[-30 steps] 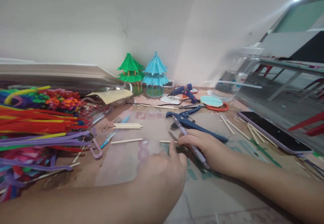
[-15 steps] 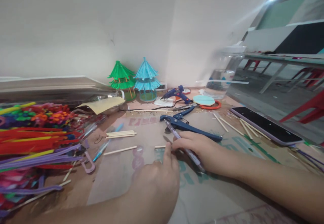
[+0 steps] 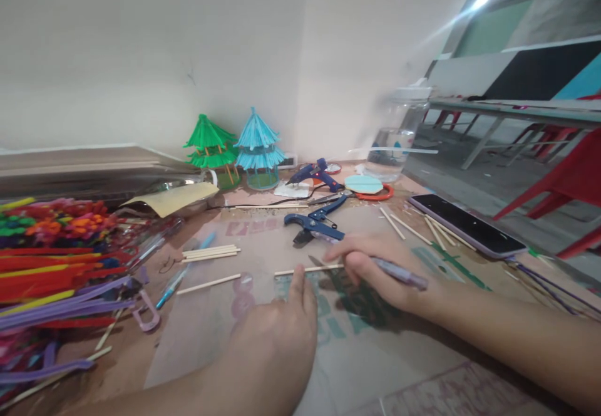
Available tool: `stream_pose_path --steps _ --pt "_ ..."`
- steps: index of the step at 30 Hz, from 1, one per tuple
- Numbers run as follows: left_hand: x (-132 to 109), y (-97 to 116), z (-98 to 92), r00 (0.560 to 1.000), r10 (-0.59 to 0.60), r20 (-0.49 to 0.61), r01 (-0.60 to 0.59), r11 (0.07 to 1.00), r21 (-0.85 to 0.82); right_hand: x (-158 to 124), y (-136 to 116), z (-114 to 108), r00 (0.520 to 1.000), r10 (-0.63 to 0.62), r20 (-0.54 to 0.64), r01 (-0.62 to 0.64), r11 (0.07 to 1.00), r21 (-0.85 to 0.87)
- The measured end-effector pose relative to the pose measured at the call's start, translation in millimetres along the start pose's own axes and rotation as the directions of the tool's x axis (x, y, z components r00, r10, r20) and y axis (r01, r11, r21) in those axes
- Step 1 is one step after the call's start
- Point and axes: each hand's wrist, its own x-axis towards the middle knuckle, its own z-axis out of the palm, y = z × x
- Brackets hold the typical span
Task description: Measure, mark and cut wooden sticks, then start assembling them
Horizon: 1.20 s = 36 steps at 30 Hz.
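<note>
My left hand [image 3: 282, 334] lies low on a clear plastic sheet [image 3: 173, 353], forefinger stretched out and its tip on a thin wooden stick [image 3: 323, 269]. My right hand [image 3: 382, 265] is closed around a purple pen [image 3: 401, 273], whose front end points left, away from the stick. The stick's right end meets the right hand's fingers; whether they touch it I cannot tell. Just beyond the hands is a blue pipe cutter [image 3: 312, 223]. Left of the stick are another single stick [image 3: 209, 284] and a small bundle of sticks [image 3: 211, 253].
Pipe cleaners [image 3: 51, 272] in many colours crowd the left side. At the back stand a green pagoda model [image 3: 211, 143], a blue one [image 3: 259, 143], a glue gun [image 3: 313, 173] and a water bottle [image 3: 394, 134]. A phone [image 3: 467, 225] and loose sticks [image 3: 436, 231] lie at right.
My right hand has moved right, off the stick, and the pen has tipped over flatter. More of the stick shows now. My left forefinger stays on it. The view has turned slightly right.
</note>
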Motion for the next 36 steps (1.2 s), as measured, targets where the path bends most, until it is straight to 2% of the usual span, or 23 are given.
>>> stream_pose_path --steps 3,5,9,11,14,17,19,21,27,36 --pt "0 0 -0.1 1.000 0.008 0.015 -0.008 1.000 -0.016 1 0 -3 0.987 0.125 -0.101 -0.095 0.962 0.257" --pt "1 1 -1.2 0.999 0.000 0.036 0.001 1.000 -0.005 4 3 -1 0.973 0.197 -0.119 -0.144 0.925 0.351" --pt "3 1 -1.5 0.997 -0.023 0.078 0.020 0.999 0.029 10 8 4 0.916 0.393 -0.081 -0.342 0.871 0.351" --pt "4 1 -0.9 0.995 -0.027 0.101 0.023 0.999 0.033 11 10 8 0.901 0.428 -0.071 -0.387 0.866 0.316" --pt "2 2 -1.7 0.992 -0.008 0.124 0.007 1.000 0.006 9 11 11 0.924 0.369 -0.100 -0.343 0.916 0.208" --pt "0 2 -2.9 0.993 0.020 0.114 -0.015 0.999 -0.039 5 17 13 0.977 0.191 -0.096 -0.190 0.982 0.019" --pt "-1 3 -2.7 0.996 0.026 0.086 -0.021 0.998 -0.058 2 25 16 0.998 0.065 -0.025 -0.067 0.993 -0.093" --pt "0 2 -2.4 0.997 0.037 0.073 -0.032 0.997 -0.077 1 33 20 0.999 -0.008 0.041 0.014 0.988 -0.156" --pt "4 2 -5.8 0.988 0.039 0.152 -0.018 0.991 -0.136 2 37 23 0.994 -0.021 0.110 0.042 0.981 -0.189" --pt "3 2 -2.2 0.993 0.047 0.108 -0.042 0.998 -0.053 4 34 20 0.992 -0.018 0.128 0.035 0.991 -0.133"
